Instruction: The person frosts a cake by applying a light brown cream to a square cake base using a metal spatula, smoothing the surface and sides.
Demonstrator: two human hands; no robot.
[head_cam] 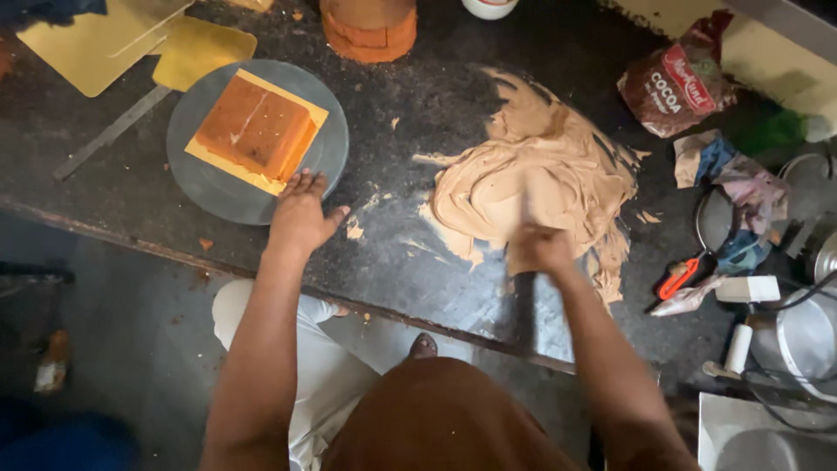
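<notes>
One package noted: a crumpled pouch (676,87) at the far right of the dark tabletop (418,105), beyond the spread of tan cream. Brown-maroon body, red label patch, white lettering. It lies tilted, top folded over. No signs or screens visible.

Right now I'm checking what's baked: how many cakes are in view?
2. One square cake sits on a yellow board on the grey turntable, by the left hand. One round cake stands at the top edge, partly cropped; more may lie outside the frame.
</notes>
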